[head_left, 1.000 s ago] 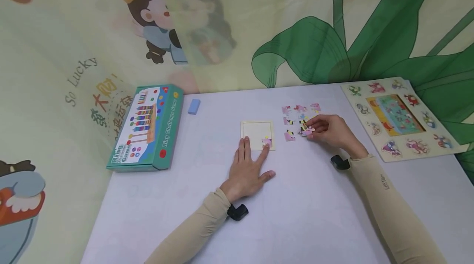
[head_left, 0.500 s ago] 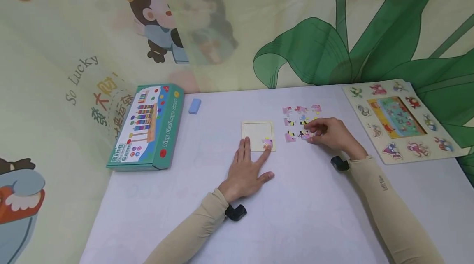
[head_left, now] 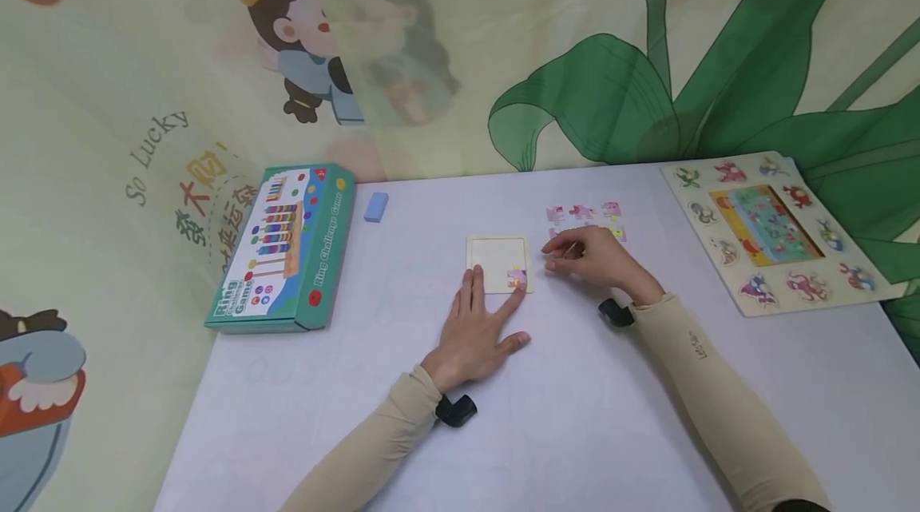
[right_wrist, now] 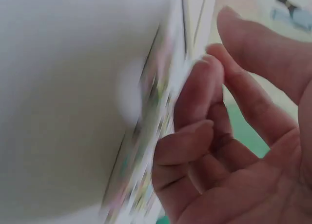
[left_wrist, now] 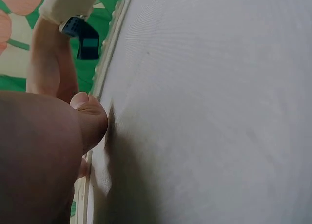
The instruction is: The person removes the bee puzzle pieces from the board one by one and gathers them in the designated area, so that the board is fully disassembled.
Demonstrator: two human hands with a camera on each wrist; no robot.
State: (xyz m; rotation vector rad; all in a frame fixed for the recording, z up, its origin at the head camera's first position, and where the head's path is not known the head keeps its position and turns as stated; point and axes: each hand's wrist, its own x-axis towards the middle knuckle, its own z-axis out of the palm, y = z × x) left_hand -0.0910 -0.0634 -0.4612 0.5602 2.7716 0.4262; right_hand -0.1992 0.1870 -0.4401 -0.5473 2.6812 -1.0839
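Observation:
My left hand point(head_left: 470, 340) rests with straight, spread fingers on the lower edge of a small square puzzle tray point(head_left: 471, 244) in the head view. One pink puzzle piece point(head_left: 517, 278) lies in the tray's lower right corner. Just right of the tray, my right hand point(head_left: 600, 260) hovers with bent fingers, thumb and fingertips slightly apart. The right wrist view shows nothing between them. Pink and yellow loose puzzle pieces point(head_left: 582, 212) lie beyond and under this hand, which hides the lower ones. They appear blurred in the right wrist view.
A green ring-game box point(head_left: 276, 244) stands at the table's left, with a small blue block point(head_left: 376, 207) beside it. A wooden board with animal pictures point(head_left: 783, 288) lies at the right. White cloth point(head_left: 546, 432) covers the table, and a printed curtain point(head_left: 431, 57) hangs behind it.
My right hand has moved left from the lower middle puzzle piece to near the tray's right edge. That piece looked tilted a second ago and lay flatter afterwards. My left hand stays on the tray.

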